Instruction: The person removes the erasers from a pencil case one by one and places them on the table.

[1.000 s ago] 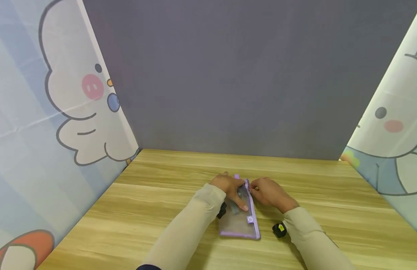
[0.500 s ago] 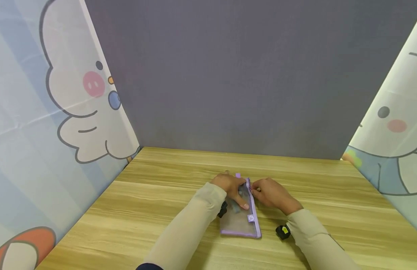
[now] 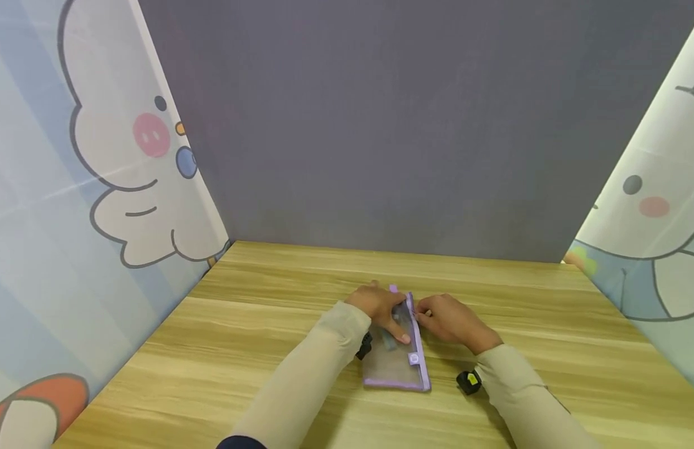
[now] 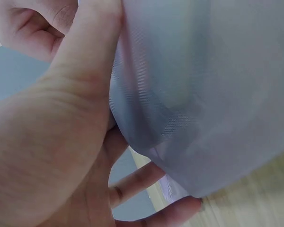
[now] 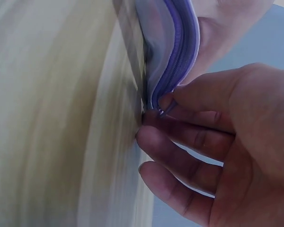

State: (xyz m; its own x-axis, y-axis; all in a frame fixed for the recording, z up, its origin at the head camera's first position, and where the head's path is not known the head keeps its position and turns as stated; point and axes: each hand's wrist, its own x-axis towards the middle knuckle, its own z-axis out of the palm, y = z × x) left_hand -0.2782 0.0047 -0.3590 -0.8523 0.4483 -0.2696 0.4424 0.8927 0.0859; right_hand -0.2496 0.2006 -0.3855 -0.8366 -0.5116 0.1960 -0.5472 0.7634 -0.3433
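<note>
A see-through mesh zipper pouch (image 3: 391, 369) with purple edging lies on the table, and a greyish flat item (image 3: 388, 340) shows dimly through it. My left hand (image 3: 381, 309) holds its far part, thumb on the upper face; in the left wrist view the other fingers (image 4: 137, 184) reach behind the mesh. On the right, my right hand (image 3: 452, 322) pinches the small zipper pull (image 5: 168, 108) between thumb and index finger at the far end of the purple zipper (image 5: 182, 49). The remaining right fingers (image 5: 180, 158) are loosely bent close to the tabletop.
The wood-grain table (image 3: 257, 349) runs back to a dark grey panel (image 3: 380, 125). Cartoon-printed curtains (image 3: 38, 206) close off the left and right sides. A black wrist camera (image 3: 468, 381) sits under the right sleeve, and another (image 3: 365, 346) under the left wrist.
</note>
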